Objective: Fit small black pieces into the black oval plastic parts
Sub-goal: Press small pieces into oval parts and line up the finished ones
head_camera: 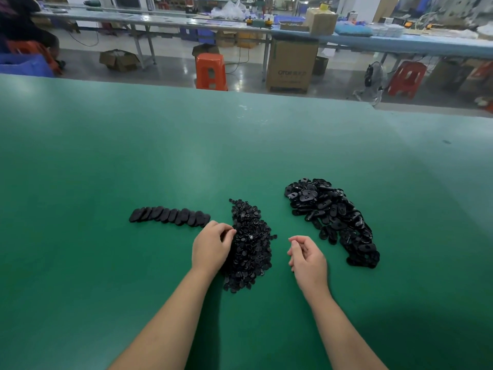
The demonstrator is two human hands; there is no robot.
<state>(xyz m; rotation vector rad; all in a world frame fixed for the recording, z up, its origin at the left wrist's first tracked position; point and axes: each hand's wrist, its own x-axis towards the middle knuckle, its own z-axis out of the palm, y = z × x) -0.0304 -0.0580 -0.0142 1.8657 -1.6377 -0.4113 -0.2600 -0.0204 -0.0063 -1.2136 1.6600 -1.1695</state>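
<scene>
Left hand (210, 247), palm down, fingers curled, their tips at the left edge of the heap of small pieces (249, 247); whether a piece is pinched between the fingertips cannot be told, since the tips merge with the black heap. Right hand (306, 256), loosely curled with thumb and forefinger drawn near each other, holding nothing visible; it hovers over bare mat between the two heaps and touches neither.

The heap of small pieces lies between the hands and runs from beside the left wrist away toward the far side of the table. To the right of the right hand, a larger curved heap of oval parts (336, 220), loosely piled, some showing a slot or hole in the face. To the left of the left hand, a row of oval parts (170, 216) laid overlapping like fallen tiles, its right end just beside the left knuckles.

All rest on a green table mat (133, 161). Beyond the far edge: an orange stool (210, 72) and a cardboard box (292, 65) bearing printed lettering, partly legible as "OTOR"; the remaining characters are too blurred to read. A long workbench (160, 20) crosses the background.
</scene>
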